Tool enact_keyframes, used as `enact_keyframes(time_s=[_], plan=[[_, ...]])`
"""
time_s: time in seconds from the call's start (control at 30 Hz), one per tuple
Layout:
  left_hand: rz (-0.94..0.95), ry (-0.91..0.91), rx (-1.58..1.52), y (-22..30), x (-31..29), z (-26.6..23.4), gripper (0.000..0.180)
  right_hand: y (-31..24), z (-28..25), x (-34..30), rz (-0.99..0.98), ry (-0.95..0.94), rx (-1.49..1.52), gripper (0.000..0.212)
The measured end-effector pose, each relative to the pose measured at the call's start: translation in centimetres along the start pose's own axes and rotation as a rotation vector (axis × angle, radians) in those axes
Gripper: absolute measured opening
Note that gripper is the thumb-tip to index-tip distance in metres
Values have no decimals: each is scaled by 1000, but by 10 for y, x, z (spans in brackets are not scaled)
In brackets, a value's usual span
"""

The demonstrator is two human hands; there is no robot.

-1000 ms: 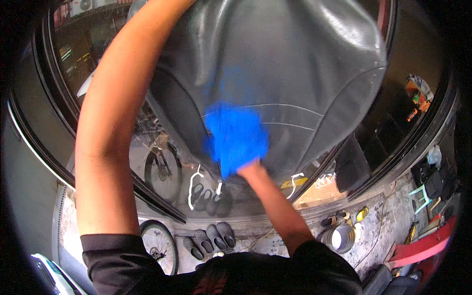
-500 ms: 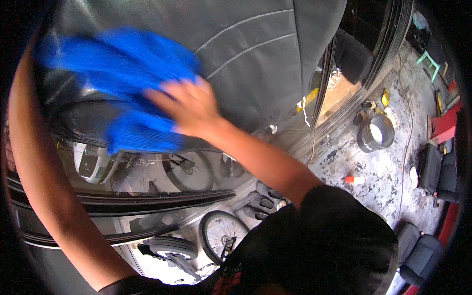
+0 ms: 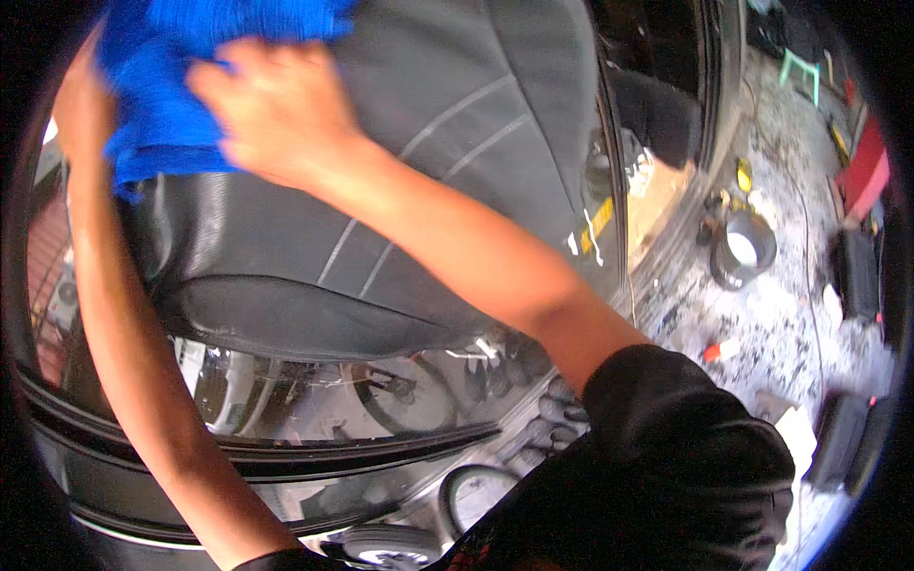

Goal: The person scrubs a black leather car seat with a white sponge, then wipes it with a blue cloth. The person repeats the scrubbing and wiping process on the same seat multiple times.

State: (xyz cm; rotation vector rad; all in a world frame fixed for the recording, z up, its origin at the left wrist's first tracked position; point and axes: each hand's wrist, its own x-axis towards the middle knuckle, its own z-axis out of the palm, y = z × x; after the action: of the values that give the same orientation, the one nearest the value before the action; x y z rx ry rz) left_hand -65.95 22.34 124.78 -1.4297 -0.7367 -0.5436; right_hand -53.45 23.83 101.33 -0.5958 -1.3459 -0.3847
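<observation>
A bright blue cloth [image 3: 167,114] lies bunched over a black leather-like seat cover [image 3: 286,224] with pale stitched lines. My right hand [image 3: 290,114] presses down on the cloth, its fingers curled into the fabric. The cloth runs out of view at the top. At the left rim, my left hand [image 3: 84,119] is beside the cloth's left edge, by the seat's side. Its fingers are hidden and blurred, so their hold does not show.
Below the seat lies a dark glossy panel [image 3: 314,400] reflecting a wheel. A black bucket [image 3: 743,249] stands on the stained floor at right, with a red-and-white object [image 3: 721,350] nearby. Dark clogs [image 3: 557,414] and a tyre [image 3: 390,544] are at the bottom.
My right hand and the blue cloth have moved up and left across the seat, uncovering its lower part. My left hand has come into view at the left rim. The view has shifted somewhat.
</observation>
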Motion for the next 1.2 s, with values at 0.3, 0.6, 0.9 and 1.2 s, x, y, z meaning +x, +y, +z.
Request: enact_keyframes(time_s=[0.3,0.6,0.9,1.2], plan=[[-164,-139,-119,67,-10,-30,51,86,-109,-298,241,-957,-307,51],[-65,-43,-179,56,-6,-39,39,51,-10,33,-165,87,-173,41],[-205,-390,-150,72,11,-53,47,90,-112,-131,-17,-437,-339,41],[-12,-63,-93,45,7,-16,46,111,-80,-7,-15,44,-284,64]])
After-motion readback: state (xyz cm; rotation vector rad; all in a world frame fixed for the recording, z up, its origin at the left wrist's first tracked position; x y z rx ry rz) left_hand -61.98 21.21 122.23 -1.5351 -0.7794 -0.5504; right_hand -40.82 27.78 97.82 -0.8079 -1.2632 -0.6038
